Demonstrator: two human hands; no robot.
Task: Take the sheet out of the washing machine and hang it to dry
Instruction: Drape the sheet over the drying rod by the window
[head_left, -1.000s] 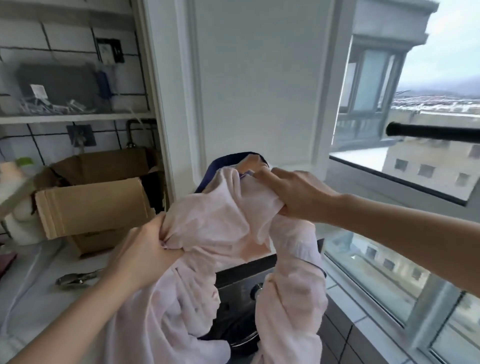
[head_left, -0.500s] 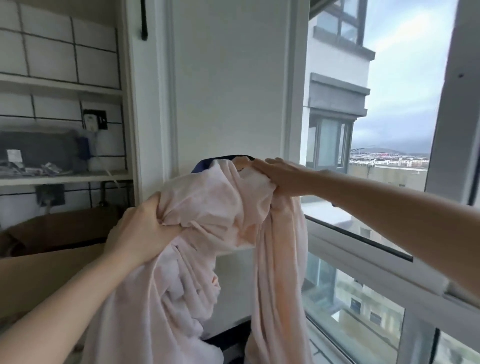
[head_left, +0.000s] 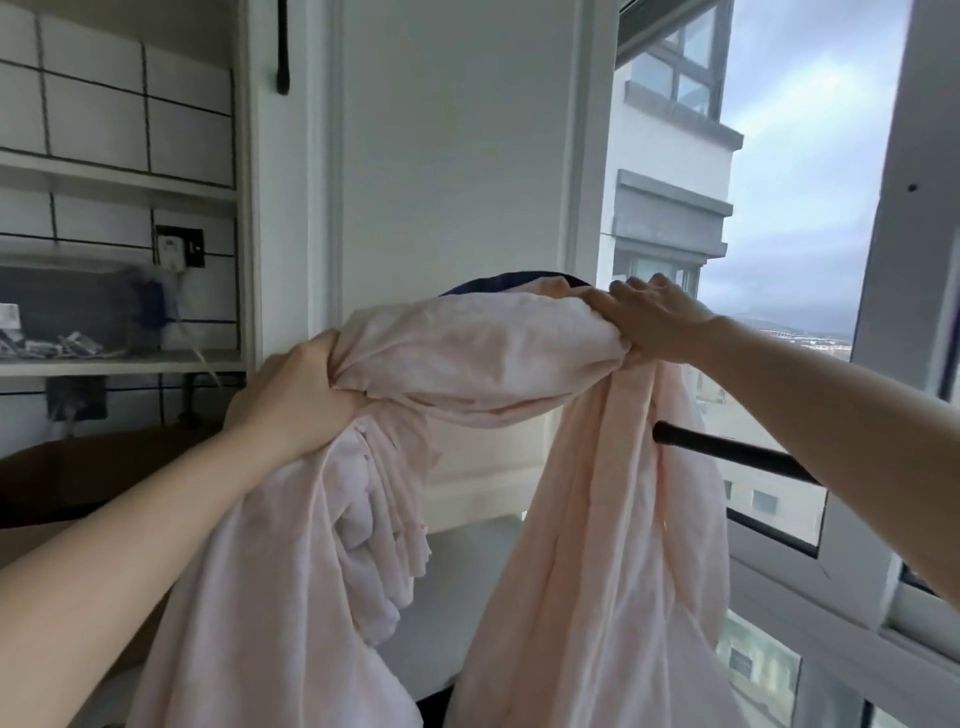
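Beside the window, the pale pink crumpled cotton sheet (head_left: 483, 364) hung bunched between both hands, its long axis running left to right; left hand (head_left: 296, 395) fingers curled gripping one gather, right hand (head_left: 657, 322) fingers clutching another, apparently spreading it toward the black metal rail (head_left: 727, 453).

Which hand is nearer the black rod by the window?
Right. The right hand grips the sheet just above the black rod; the left hand holds it well off to the left.
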